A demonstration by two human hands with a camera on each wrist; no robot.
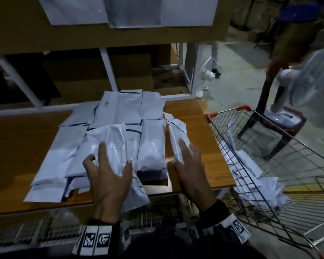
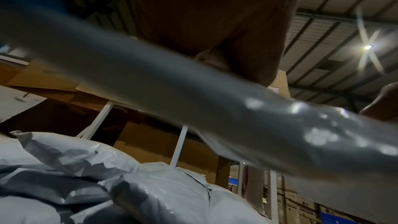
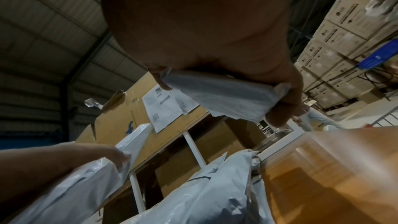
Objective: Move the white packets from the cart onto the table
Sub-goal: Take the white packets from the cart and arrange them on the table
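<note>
— So, from the head camera, what are the hands doing?

— Both are over the wooden table (image 1: 200, 116). The left hand (image 1: 108, 176) grasps a white packet (image 1: 108, 144), fingers spread over its top and thumb curled round its left edge, above the white packets on the table (image 1: 123, 109), which lie overlapping in rows. The right hand (image 1: 189, 165) clasps a narrow white packet (image 1: 176, 135) tilted on its edge, just beside the pile's right side.

— And the cart?

— The wire shopping cart (image 1: 269, 139) stands right of the table, with more crumpled packets in the cart (image 1: 251, 174). A pedestal fan (image 1: 305, 77) on a red stool (image 1: 288, 124) sits beyond it.

— Left wrist view?

— Blurred. The held packet (image 2: 193, 94) crosses the frame under the palm (image 2: 215, 14); one fingertip (image 2: 383, 103) presses it at the right. Below lie crinkled packets (image 2: 107, 185).

— Right wrist view?

— The right hand (image 3: 204, 31) wraps the narrow packet (image 3: 217, 94) — fingers curl round both ends. The left hand (image 3: 64, 164) shows lower left, gripping its packet (image 3: 90, 176). A cardboard box (image 3: 120, 117) with paper sheets (image 3: 163, 106) stands behind, and stacked cartons (image 3: 340, 43) rise at the right.
</note>
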